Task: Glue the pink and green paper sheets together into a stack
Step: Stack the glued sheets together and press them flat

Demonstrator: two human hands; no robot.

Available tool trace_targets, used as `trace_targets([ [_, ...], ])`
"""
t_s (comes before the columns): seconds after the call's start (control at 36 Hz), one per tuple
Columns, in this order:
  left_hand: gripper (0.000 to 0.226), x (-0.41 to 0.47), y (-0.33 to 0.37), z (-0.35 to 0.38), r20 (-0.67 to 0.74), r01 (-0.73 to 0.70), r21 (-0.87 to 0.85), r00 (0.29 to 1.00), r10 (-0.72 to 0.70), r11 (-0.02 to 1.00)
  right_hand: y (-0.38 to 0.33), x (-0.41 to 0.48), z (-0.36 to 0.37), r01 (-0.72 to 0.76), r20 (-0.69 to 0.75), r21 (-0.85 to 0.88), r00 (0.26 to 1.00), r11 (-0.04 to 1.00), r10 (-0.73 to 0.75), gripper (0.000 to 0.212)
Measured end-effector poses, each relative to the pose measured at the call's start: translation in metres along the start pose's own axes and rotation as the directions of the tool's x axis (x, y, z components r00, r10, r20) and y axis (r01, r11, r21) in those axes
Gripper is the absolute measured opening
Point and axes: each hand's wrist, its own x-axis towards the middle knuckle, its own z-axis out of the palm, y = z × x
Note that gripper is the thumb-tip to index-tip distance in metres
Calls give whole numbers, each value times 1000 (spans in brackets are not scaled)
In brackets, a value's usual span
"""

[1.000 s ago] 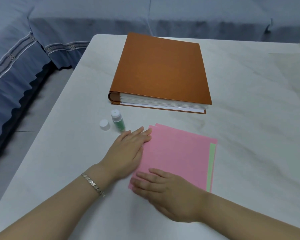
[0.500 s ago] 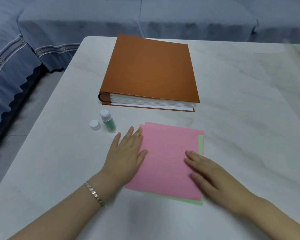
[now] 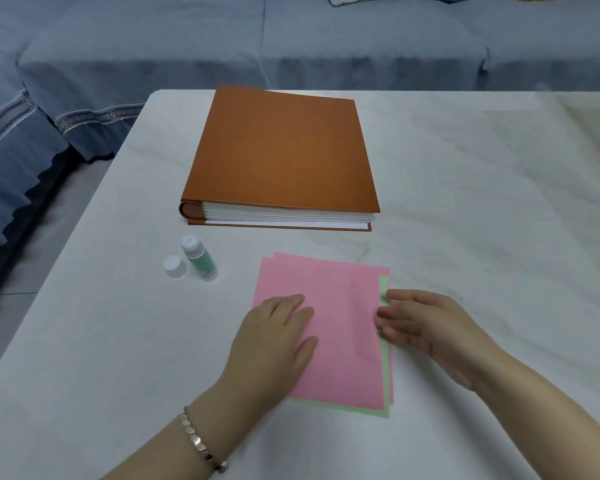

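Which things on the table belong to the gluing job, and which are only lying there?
For the job:
- pink sheet, on top
- green sheet, showing at the edges beneath
- glue bottle, open
- cap, beside the bottle
- left hand and right hand, flat on the sheets

Just lying about:
- brown album, closed
- sofa behind the table

Marble table (image 3: 482,237): album (image 3: 281,150), glue (image 3: 200,259), papers (image 3: 329,327).
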Motion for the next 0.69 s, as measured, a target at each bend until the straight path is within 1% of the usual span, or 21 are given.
trace_targets([
  [0.06, 43, -1, 2, -1, -9, 1, -4, 1000, -1, 1000, 0, 1, 1, -48, 29, 36, 998, 998, 47, 9],
  [0.08, 43, -1, 3, -2, 0, 13, -8, 1000, -13, 1000, 0, 1, 3, -58, 51, 20, 997, 998, 57, 10],
  [0.14, 47, -1, 6, -4, 22, 59, -36, 998, -59, 998, 2, 1, 5, -32, 89, -87, 995, 996, 39, 13],
  [0.19, 62, 1, 18, -11, 46, 132, -126, 991, -127, 983, 4, -1, 9, 33, 139, -229, 990, 973, -1, 26],
  [0.25, 84, 4, 31, -20, 112, 241, -253, 969, -219, 937, 4, -3, 14, 81, 178, -268, 983, 960, -33, 29],
  [0.28, 87, 6, 36, -22, 144, 270, -318, 961, -235, 909, 4, -5, 17, 103, 194, -261, 980, 960, -52, 28],
  [0.31, 84, 7, 43, -24, 185, 292, -400, 954, -236, 868, 2, -6, 20, 128, 214, -250, 974, 960, -74, 28],
  [0.36, 70, 10, 56, -29, 233, 321, -600, 946, -224, 733, 0, -8, 23, 171, 265, -206, 958, 963, -113, 32],
  [0.39, 58, 12, 61, -31, 239, 330, -676, 944, -228, 659, -1, -9, 24, 177, 290, -175, 949, 969, -121, 34],
  [0.44, 26, 16, 65, -33, 218, 349, -747, 933, -287, 566, -4, -13, 24, 193, 301, -122, 942, 974, -149, 39],
  [0.47, 15, 18, 64, -33, 194, 352, -763, 924, -328, 542, -5, -14, 22, 219, 277, -113, 944, 969, -181, 39],
  [0.5, 12, 21, 65, -36, 160, 344, -770, 920, -359, 538, -7, -15, 20, 253, 228, -116, 948, 961, -222, 37],
  [0.53, 19, 24, 65, -40, 136, 336, -774, 916, -378, 536, -9, -17, 17, 294, 166, -127, 948, 947, -272, 32],
  [0.56, 24, 25, 65, -43, 122, 326, -793, 912, -391, 514, -11, -18, 15, 333, 101, -145, 942, 932, -321, 28],
  [0.61, 23, 28, 66, -55, 138, 301, -861, 914, -380, 410, -16, -17, 6, 392, -31, -198, 914, 899, -405, 18],
  [0.64, 29, 30, 67, -62, 170, 299, -895, 914, -368, 331, -18, -16, 1, 387, -83, -223, 907, 895, -413, 16],
  [0.67, 33, 31, 68, -69, 204, 299, -923, 914, -350, 243, -20, -15, -4, 365, -117, -230, 910, 902, -398, 27],
  [0.69, 32, 32, 66, -74, 219, 292, -939, 915, -339, 181, -21, -14, -9, 336, -131, -202, 921, 920, -366, 42],
])
